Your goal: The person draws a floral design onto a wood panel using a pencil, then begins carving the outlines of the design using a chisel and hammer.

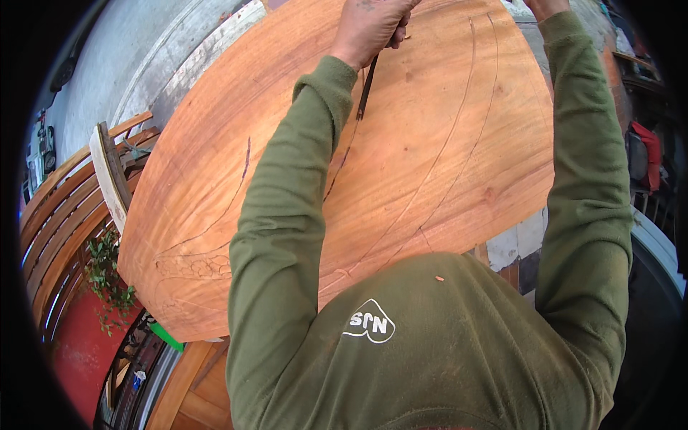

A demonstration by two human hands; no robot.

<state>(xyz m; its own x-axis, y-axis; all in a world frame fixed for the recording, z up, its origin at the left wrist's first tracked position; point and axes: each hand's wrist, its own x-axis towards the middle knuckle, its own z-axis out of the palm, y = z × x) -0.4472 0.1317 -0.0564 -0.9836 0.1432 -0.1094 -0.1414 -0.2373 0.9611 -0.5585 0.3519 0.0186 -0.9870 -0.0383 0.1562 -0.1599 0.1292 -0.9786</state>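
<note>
My left hand [371, 30], near the top of the view, is closed round a slim dark carving chisel [367, 89]. The chisel slants down toward me, and its narrow tip meets a dark curved line on a large wooden panel [423, 129]. Thin drawn lines and shallow grooves run along the panel's orange-brown face. Leafy outlines are sketched at its lower left. Only the back part of my right hand [547, 6] shows at the top edge, beyond the panel's right side. Its fingers are out of the picture, so what it holds is hidden.
On the left stand curved wooden slats [61, 201] with a pale upright board [109, 175]. A green plant [107, 279] grows beside the panel, over a red surface [79, 344]. A red and dark item [648, 154] sits at the far right. Grey pavement [136, 61] lies beyond.
</note>
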